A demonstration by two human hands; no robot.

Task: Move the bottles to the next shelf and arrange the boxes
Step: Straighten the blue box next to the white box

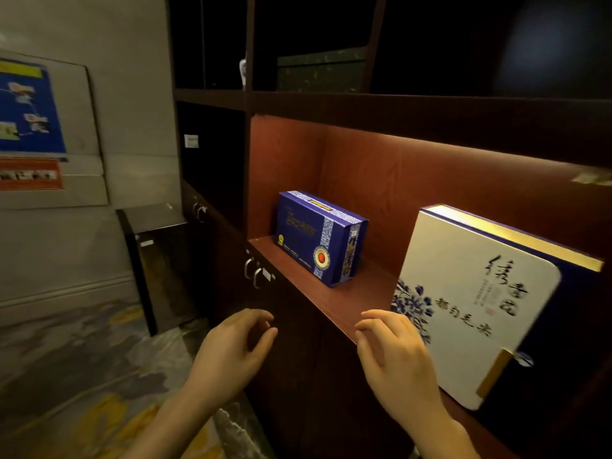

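A blue box (319,238) with a red seal stands upright at the left end of the lit reddish shelf (357,303). At the right, a large white box (477,303) with blue flowers and black characters leans upright at the shelf's front edge. My right hand (394,356) hovers just left of the white box, fingers loosely curled and holding nothing. Lower left, my left hand (238,346) is in front of the dark cabinet, fingers apart and empty. A small white and blue bottle (243,69) shows partly behind a post on the upper shelf.
A dark green box (321,69) sits on the upper shelf. Cabinet doors with metal handles (253,271) lie below the lit shelf. A dark panel (159,260) leans against the wall at left, under a poster board (43,127). The floor is marbled.
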